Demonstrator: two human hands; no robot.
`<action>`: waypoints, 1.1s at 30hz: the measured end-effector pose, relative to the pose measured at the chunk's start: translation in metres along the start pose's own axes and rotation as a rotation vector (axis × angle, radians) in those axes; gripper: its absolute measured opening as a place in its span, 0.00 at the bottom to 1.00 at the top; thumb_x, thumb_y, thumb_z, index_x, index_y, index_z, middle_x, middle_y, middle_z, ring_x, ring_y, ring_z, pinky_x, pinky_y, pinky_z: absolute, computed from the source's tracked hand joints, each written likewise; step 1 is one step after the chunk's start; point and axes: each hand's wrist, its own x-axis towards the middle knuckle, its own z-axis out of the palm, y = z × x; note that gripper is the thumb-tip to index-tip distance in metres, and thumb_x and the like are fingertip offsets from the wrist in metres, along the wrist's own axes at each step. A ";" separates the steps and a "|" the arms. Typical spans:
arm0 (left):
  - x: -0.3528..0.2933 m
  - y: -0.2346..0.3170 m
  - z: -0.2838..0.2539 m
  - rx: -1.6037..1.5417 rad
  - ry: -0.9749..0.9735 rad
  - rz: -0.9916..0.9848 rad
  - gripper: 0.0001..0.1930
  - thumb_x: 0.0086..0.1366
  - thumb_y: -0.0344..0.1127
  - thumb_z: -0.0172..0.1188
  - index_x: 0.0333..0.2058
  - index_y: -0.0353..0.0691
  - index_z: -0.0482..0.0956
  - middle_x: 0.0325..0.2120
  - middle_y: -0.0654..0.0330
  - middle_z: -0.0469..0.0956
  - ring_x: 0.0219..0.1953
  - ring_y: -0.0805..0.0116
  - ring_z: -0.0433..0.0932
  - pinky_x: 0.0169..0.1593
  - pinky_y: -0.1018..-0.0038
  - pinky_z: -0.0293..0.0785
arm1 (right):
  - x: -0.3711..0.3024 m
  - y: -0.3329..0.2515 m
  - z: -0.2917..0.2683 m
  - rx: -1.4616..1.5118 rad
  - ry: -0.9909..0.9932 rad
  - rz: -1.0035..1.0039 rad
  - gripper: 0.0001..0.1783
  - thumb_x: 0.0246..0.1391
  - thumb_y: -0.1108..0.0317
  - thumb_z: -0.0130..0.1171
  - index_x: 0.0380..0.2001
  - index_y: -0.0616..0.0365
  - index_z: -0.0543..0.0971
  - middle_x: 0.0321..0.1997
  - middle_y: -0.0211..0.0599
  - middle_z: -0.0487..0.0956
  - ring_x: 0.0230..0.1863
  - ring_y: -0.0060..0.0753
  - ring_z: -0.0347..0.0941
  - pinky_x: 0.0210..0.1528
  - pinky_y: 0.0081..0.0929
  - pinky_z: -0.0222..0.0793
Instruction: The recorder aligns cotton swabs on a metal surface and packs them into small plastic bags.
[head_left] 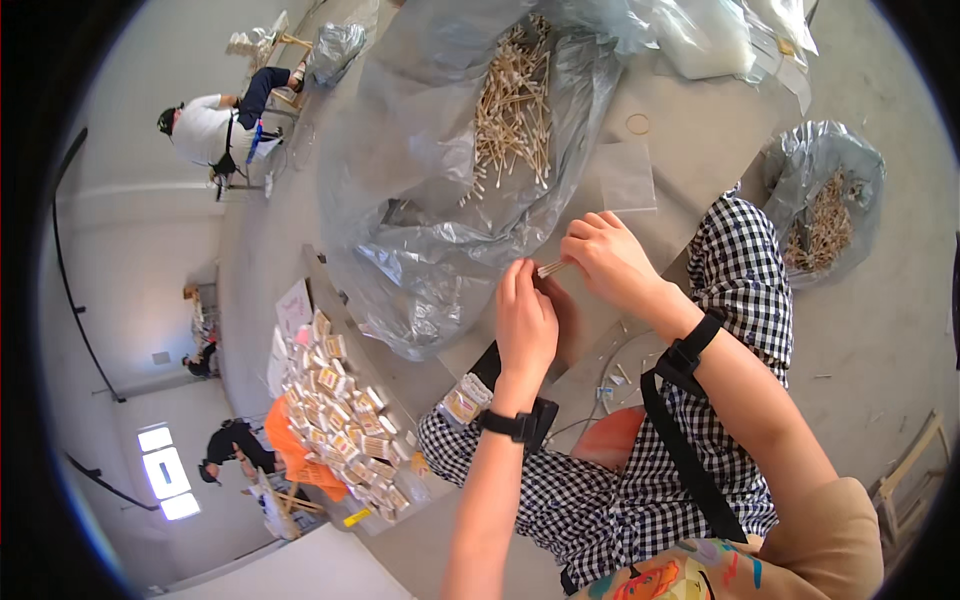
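My right hand (612,262) pinches a small bundle of cotton swabs (550,268), their ends sticking out toward my left hand. My left hand (525,325) is raised close beside them, fingers bent together near the swab ends; what it grips, if anything, is hidden behind the fingers. Beyond both hands lies a large grey plastic bag (400,190), spread wide around a heap of loose cotton swabs (515,110). A clear flat plastic sleeve (628,175) rests on the table to the right of that bag, near my right hand.
Many small packs (345,420) are piled at the left, beside an orange cloth (300,455). Another grey bag (825,200) of swabs stands at the right. A pack (465,400) sits by my left knee. People (215,130) sit working farther off at the left.
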 end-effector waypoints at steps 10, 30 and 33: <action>0.066 0.001 0.004 -0.285 0.075 -0.157 0.21 0.64 0.25 0.52 0.56 0.31 0.64 0.47 0.49 0.76 0.50 0.57 0.75 0.55 0.66 0.70 | 0.009 0.009 0.001 -0.123 0.005 -0.007 0.05 0.38 0.71 0.59 0.24 0.53 0.80 0.29 0.30 0.75 0.40 0.33 0.71 0.45 0.27 0.63; 0.174 -0.007 0.006 -0.340 -0.064 -0.099 0.22 0.58 0.26 0.50 0.53 0.38 0.76 0.51 0.56 0.75 0.54 0.68 0.71 0.58 0.76 0.63 | 0.003 -0.007 0.010 -0.124 -0.158 -0.068 0.04 0.36 0.69 0.62 0.21 0.50 0.82 0.31 0.27 0.77 0.40 0.30 0.72 0.44 0.27 0.62; 0.191 -0.003 0.019 -0.356 -0.126 -0.190 0.23 0.56 0.28 0.51 0.53 0.38 0.77 0.52 0.56 0.74 0.54 0.67 0.71 0.58 0.76 0.62 | 0.003 -0.001 0.009 -0.106 -0.131 -0.052 0.04 0.37 0.69 0.62 0.21 0.49 0.82 0.31 0.27 0.77 0.41 0.31 0.72 0.44 0.27 0.62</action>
